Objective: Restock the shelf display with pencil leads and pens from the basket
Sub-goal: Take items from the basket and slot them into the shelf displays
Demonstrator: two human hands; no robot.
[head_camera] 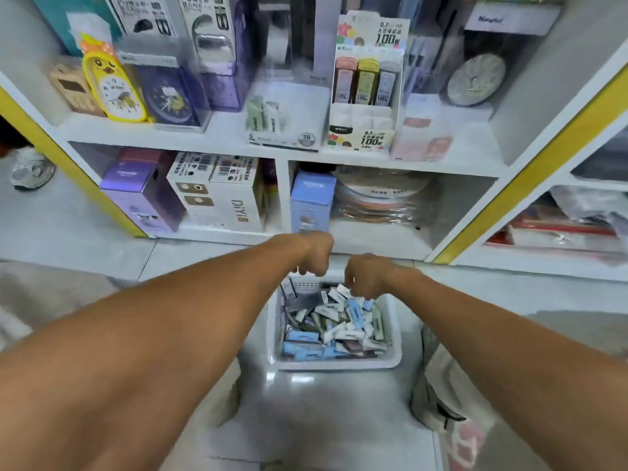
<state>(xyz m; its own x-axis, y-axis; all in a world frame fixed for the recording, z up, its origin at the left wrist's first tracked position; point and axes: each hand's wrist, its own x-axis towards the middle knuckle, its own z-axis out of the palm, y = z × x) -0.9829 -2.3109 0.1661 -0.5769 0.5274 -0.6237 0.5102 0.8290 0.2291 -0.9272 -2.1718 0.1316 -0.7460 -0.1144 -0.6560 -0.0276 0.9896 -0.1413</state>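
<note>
— Basket (334, 363) position?
— On the floor at 6 o'clock, below the shelf (238, 137), full of small lead boxes (334, 329).
— Hands?
— Left hand (316, 254) and right hand (365, 275) hover curled over its far rim; whether either grips anything, I cannot tell.

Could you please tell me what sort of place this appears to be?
Probably a stationery shop: white shelves of boxed goods, a cardboard pencil-lead display, a yellow chick-shaped clock, and a white plastic restocking basket.
</note>
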